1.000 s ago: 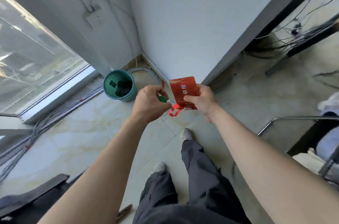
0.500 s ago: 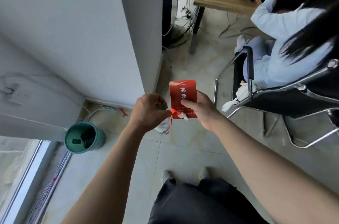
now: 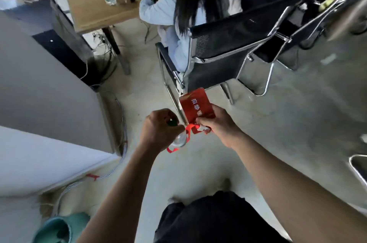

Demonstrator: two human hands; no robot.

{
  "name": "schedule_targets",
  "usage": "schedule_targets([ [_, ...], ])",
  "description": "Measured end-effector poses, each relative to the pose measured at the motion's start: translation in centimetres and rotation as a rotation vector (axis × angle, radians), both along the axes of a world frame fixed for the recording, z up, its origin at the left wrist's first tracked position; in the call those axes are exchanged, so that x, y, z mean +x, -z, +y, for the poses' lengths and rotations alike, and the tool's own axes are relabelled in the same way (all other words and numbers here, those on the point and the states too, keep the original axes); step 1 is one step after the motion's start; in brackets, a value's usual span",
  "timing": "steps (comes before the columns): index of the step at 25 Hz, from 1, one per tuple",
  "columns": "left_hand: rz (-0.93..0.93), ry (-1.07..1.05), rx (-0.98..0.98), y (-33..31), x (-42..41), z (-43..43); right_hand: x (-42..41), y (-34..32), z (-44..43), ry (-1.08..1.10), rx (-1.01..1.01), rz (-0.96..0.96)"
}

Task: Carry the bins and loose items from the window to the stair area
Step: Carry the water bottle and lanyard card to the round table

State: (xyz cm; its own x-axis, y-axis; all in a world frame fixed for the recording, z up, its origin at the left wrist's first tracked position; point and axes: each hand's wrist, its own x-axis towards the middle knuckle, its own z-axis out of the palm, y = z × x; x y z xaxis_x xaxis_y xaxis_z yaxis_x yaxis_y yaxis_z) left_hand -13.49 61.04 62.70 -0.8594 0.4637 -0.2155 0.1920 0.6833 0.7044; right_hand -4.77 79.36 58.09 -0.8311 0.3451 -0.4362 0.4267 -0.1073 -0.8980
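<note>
Pale tiled floor (image 3: 297, 123) of an office; a white partition wall (image 3: 49, 93) stands at left, a wooden desk (image 3: 93, 12) and black chrome-framed chair (image 3: 224, 53) with a seated person ahead. Left hand (image 3: 158, 130) is closed around a clear bottle (image 3: 179, 140) with green cap. Right hand (image 3: 217, 122) pinches a red pack (image 3: 195, 106) bearing white characters, too blurred to read. Teal bin (image 3: 57, 228) sits at lower left by the wall. Open floor lies to the right.

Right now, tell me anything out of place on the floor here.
Loose cables trail along the floor at the foot of the wall, and more tangle under the desk. The green bin sits behind, uncarried. Nothing looks spilled.
</note>
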Motion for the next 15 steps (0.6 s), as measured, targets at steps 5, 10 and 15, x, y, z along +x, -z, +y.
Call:
schedule_targets([
  [5, -0.003, 0.162, -0.012, -0.9, 4.1, 14.2, 8.9, -0.3, 12.0, 0.203, -0.034, -0.026],
  [10, -0.007, 0.32, -0.002, -1.2, 8.7, 27.2, 18.1, -0.4, 21.9, 0.416, -0.161, -0.038],
  [15, -0.045, 0.517, 0.018, -1.5, 12.6, 38.0, 24.3, 0.1, 29.2, 0.661, -0.232, -0.016],
])
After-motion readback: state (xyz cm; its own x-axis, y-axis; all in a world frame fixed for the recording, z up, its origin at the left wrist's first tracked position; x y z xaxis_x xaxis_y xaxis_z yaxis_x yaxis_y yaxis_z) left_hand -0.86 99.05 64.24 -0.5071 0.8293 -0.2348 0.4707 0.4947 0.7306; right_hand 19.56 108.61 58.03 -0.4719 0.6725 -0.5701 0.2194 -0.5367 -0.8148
